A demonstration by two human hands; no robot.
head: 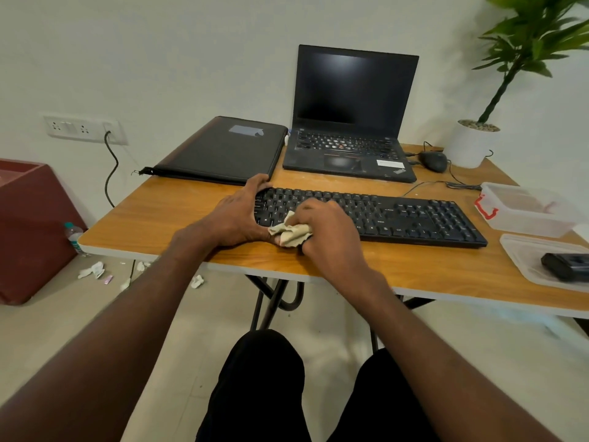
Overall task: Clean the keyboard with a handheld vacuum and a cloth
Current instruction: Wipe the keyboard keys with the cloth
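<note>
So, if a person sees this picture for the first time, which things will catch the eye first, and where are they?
First the two hands at the table's near middle: the right hand grips a crumpled beige cloth on the black keyboard, while the left hand holds the keyboard's left end. Behind stands an open laptop with a dark screen, and a green plant in the far right corner.

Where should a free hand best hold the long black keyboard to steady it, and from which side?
Grip the long black keyboard at its bare right short end, coming from the right. It lies flat and long; the left hand already holds its left end, and the right hand works the crumpled beige cloth there.
</note>
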